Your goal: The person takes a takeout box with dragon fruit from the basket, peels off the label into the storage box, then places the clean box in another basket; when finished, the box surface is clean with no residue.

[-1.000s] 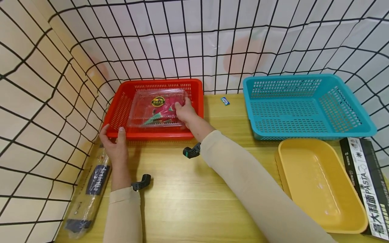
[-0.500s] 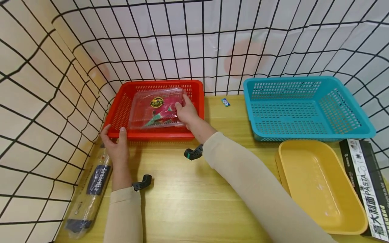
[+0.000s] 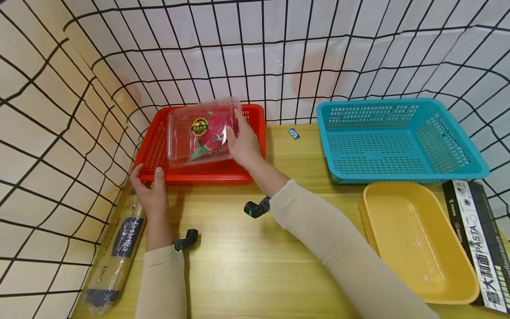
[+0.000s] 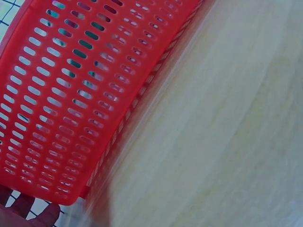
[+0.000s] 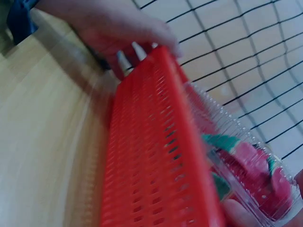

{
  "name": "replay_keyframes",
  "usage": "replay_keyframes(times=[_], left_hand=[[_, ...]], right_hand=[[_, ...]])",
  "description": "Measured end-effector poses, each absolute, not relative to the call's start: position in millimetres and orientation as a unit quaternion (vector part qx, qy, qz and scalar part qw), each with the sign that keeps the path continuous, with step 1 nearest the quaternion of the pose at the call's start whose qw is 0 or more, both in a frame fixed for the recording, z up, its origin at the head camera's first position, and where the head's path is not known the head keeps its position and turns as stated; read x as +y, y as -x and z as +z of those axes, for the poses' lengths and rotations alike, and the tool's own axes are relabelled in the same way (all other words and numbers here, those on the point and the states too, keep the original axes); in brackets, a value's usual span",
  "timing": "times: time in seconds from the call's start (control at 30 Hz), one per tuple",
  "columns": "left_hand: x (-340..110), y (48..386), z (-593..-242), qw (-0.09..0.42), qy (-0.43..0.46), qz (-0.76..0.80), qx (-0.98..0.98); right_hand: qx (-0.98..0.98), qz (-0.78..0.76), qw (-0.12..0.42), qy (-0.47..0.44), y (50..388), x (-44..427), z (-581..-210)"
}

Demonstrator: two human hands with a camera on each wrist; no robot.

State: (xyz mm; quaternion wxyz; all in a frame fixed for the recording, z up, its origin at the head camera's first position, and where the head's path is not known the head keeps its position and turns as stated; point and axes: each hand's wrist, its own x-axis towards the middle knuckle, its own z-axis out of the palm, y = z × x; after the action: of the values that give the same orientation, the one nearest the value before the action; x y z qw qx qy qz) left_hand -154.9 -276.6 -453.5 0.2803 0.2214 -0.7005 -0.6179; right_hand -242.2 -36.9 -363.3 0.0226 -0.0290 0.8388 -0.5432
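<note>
My right hand (image 3: 245,144) grips the right side of a clear plastic fruit box (image 3: 179,146) with a black and gold round label. Through its lid shows a pink dragon fruit (image 3: 221,124) with green tips. The box is tilted above the red basket (image 3: 207,178), its far edge over the basket's back rim. My left hand (image 3: 150,190) holds the basket's near left corner, thumb and fingers round the rim. In the right wrist view, the box (image 5: 246,182) sits behind the basket wall (image 5: 147,151). Several left fingertips (image 4: 46,215) show under the basket corner in the left wrist view.
A teal basket (image 3: 398,178) stands at the back right, with a yellow tray (image 3: 414,248) and a black pasta box (image 3: 476,243) before it. A small blue packet (image 3: 294,133) lies between the baskets. A long bagged package (image 3: 115,257) lies left. Black wire mesh (image 3: 283,79) borders the table (image 3: 239,261).
My right hand has lifted the fruit box up from inside the red basket, tilting it toward me and slightly left. My left hand stays on the basket's corner.
</note>
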Motion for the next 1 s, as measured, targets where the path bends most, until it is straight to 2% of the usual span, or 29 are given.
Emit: replay_keyframes(times=[0.3,0.57,0.73,1.0], left_hand=[[-276.1,156.3,-458.3,0.299,-0.204,-0.622,-0.694],[-276.5,155.5,-458.3,0.286,-0.216,-0.611,-0.706],[-278.1,156.6,-459.1,0.282,-0.221,-0.617,-0.7],[-280.1,159.3,-459.9,0.291,-0.206,-0.626,-0.694]], right_hand=[[0.82,-0.57,-0.012,0.05,217.2,-10.2,-337.2],[0.826,-0.56,-0.027,0.06,179.3,27.1,-321.0],[0.804,-0.591,-0.034,0.063,158.8,51.5,-324.4],[0.742,-0.665,-0.063,0.058,134.8,79.6,-349.1]])
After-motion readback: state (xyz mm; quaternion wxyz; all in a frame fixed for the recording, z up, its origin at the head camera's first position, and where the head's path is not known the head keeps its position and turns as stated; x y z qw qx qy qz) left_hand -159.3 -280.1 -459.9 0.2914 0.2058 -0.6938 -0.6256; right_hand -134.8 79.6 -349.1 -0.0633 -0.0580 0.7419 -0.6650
